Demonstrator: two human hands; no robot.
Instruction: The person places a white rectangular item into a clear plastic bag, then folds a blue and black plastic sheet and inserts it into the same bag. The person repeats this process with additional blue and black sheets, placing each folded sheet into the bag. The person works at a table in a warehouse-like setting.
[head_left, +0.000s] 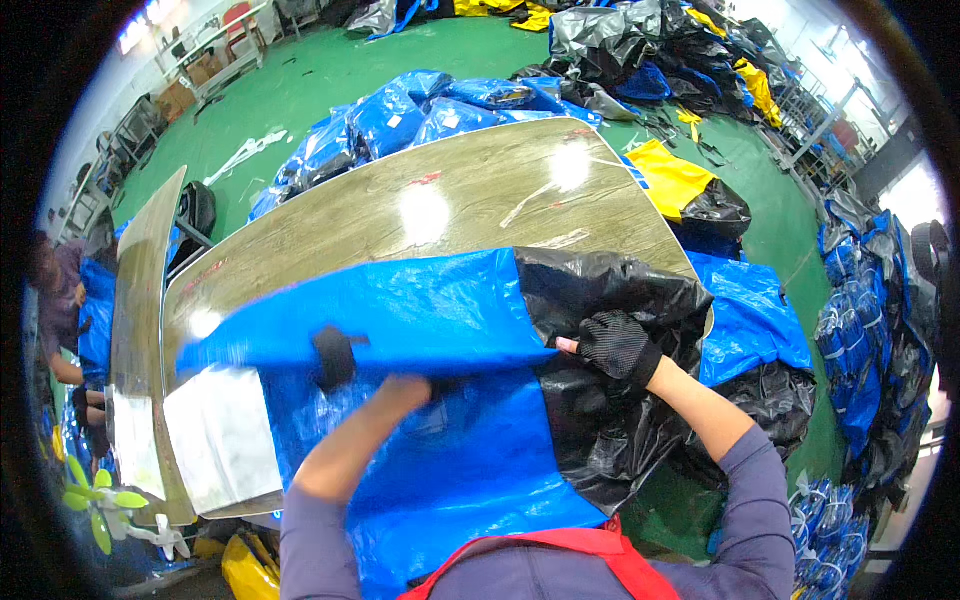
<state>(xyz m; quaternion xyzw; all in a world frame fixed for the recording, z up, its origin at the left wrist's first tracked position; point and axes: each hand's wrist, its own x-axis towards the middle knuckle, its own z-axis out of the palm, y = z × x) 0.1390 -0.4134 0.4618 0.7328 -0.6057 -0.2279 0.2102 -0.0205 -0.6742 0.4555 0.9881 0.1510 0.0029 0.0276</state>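
A large blue and black plastic bag (470, 440) lies over the near edge of the table and reaches down to my body. Its upper layer is lifted in a long fold, blurred at the left end. My right hand (615, 347), in a black mesh glove with the thumb tip bare, is closed on the fold near the blue and black seam. My left hand (438, 388) reaches under the fold; only its dark glove cuff shows and the fingers are hidden. A black strap piece (335, 357) sits on the blue layer.
The wood-patterned table (350, 230) has white sheets (225, 435) at its left end. Blue bags (400, 115) are heaped behind it, a yellow and black bag (690, 185) to the right. A green fan (100, 500) stands lower left; another person (62, 300) is at far left.
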